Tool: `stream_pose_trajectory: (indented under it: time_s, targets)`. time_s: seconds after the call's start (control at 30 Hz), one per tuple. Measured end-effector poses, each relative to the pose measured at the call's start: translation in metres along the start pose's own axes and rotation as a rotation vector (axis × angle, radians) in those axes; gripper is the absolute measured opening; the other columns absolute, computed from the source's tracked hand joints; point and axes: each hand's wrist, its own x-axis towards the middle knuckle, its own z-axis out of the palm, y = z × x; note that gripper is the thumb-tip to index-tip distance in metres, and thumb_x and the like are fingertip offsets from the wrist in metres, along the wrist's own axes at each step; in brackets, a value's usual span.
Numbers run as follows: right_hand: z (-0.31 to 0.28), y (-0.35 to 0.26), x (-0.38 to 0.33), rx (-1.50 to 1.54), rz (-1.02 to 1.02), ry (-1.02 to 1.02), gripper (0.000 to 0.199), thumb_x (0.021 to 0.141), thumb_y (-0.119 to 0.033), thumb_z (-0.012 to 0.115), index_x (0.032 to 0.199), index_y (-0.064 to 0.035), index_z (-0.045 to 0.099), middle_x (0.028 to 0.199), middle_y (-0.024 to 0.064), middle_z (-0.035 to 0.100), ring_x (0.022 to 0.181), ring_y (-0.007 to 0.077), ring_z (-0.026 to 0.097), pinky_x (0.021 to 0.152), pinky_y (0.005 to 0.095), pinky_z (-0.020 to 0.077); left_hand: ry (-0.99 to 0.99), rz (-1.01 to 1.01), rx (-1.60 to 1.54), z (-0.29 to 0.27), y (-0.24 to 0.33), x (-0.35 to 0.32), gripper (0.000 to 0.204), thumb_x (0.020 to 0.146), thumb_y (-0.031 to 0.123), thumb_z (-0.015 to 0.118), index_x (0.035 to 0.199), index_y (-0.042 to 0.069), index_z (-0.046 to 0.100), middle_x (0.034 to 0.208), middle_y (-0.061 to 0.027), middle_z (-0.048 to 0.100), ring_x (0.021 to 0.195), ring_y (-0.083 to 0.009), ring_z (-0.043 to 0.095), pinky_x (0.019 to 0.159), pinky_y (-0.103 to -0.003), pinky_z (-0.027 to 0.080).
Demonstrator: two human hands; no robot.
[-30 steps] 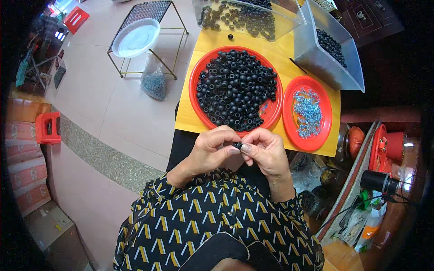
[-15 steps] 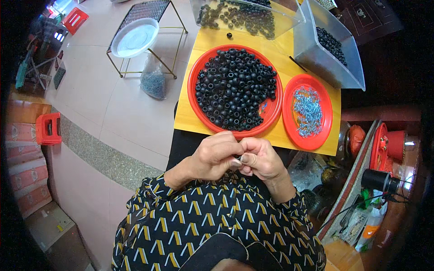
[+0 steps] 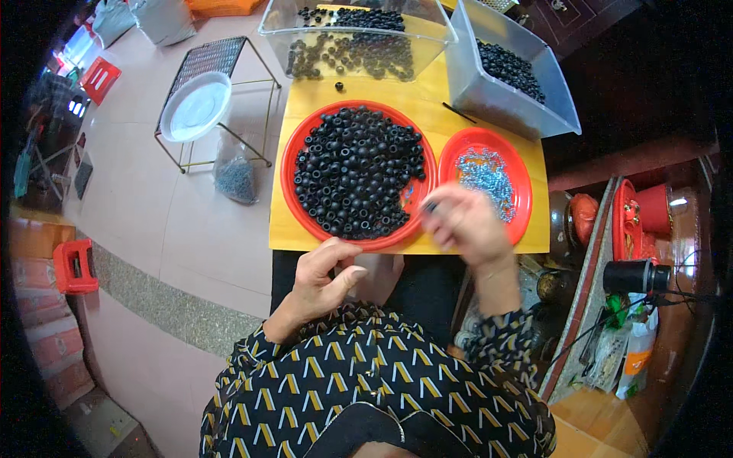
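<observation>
My right hand [image 3: 469, 221], slightly smeared by motion, is over the gap between the two red plates. Its thumb and fingers pinch a small black round piece [image 3: 430, 207], like those heaped beside it. My left hand [image 3: 321, 278] is at the near rim of the big plate, thumb apart from the curled fingers, with nothing visible in it. The large round red plate [image 3: 289, 187] bears a heap of hollow black round pieces [image 3: 355, 164]. On the smaller oval red plate [image 3: 521, 221] lie many small silvery metal pieces [image 3: 485, 172].
Two clear plastic bins, one at the back [image 3: 366, 53] and one at back right [image 3: 481, 95], hold more black pieces. A loose black piece [image 3: 339, 86] and a thin dark stick [image 3: 459, 112] lie on the yellow tabletop [image 3: 286, 238]. Left stands a rack [image 3: 263, 122] with a white basin [image 3: 197, 107].
My hands were together in front of my chest; now they are apart. The right has moved forward and right with the black piece, the left slightly left. The whole view has shifted.
</observation>
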Motion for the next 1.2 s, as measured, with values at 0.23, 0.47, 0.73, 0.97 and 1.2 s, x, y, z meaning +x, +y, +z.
stream_pose_trajectory:
  time_s: [0.23, 0.47, 0.73, 0.97, 1.2]
  targets:
    - [-0.151, -0.085, 0.082, 0.302, -0.351, 0.436, 0.022, 0.085, -0.019, 0.055, 0.09, 0.0017, 0.053, 0.082, 0.0129, 0.061, 0.062, 0.0127, 0.057, 0.052, 0.0193, 0.0455, 0.043, 0.053, 0.198, -0.007, -0.002, 0.004, 0.019, 0.07, 0.001, 0.064, 0.088, -0.002, 0.058, 0.07, -0.0091, 0.053, 0.059, -0.0187, 0.051, 0.053, -0.026, 0.04]
    - [-0.105, -0.019, 0.054, -0.312, -0.312, 0.486, 0.022, 0.084, -0.013, 0.054, 0.098, 0.0035, 0.056, 0.078, 0.0084, 0.062, 0.059, 0.0083, 0.055, 0.05, 0.0207, 0.0444, -0.076, 0.336, 0.642, -0.006, -0.006, 0.038, 0.021, 0.059, 0.0, 0.061, 0.079, 0.004, 0.058, 0.073, -0.0066, 0.05, 0.067, -0.0229, 0.046, 0.058, -0.034, 0.034]
    - [-0.05, 0.036, -0.006, -0.907, -0.344, 0.373, 0.011, 0.074, -0.009, 0.061, 0.081, -0.0004, 0.063, 0.076, 0.0152, 0.06, 0.068, 0.0314, 0.058, 0.063, 0.0355, 0.0467, -0.381, 0.315, 0.867, -0.001, -0.008, 0.068, 0.003, 0.061, 0.008, 0.057, 0.064, 0.007, 0.056, 0.069, -0.0051, 0.044, 0.071, -0.0209, 0.045, 0.064, -0.032, 0.033]
    - [-0.072, 0.033, -0.007, -1.205, -0.423, 0.472, 0.012, 0.071, -0.003, 0.06, 0.082, 0.0025, 0.062, 0.081, 0.0162, 0.059, 0.077, 0.0305, 0.057, 0.07, 0.0357, 0.0456, -0.453, 0.349, 0.875, 0.002, -0.01, 0.072, 0.002, 0.064, 0.009, 0.055, 0.064, 0.007, 0.055, 0.07, -0.0051, 0.045, 0.072, -0.0212, 0.046, 0.064, -0.032, 0.034]
    - [-0.086, 0.044, -0.018, -1.301, -0.272, 0.504, 0.013, 0.069, -0.003, 0.061, 0.082, 0.0009, 0.061, 0.077, 0.0165, 0.057, 0.076, 0.0322, 0.055, 0.07, 0.0385, 0.0438, -0.273, 0.404, 0.552, -0.003, -0.011, 0.067, 0.023, 0.058, -0.003, 0.062, 0.079, 0.002, 0.055, 0.074, -0.0086, 0.047, 0.07, -0.0236, 0.046, 0.061, -0.034, 0.037]
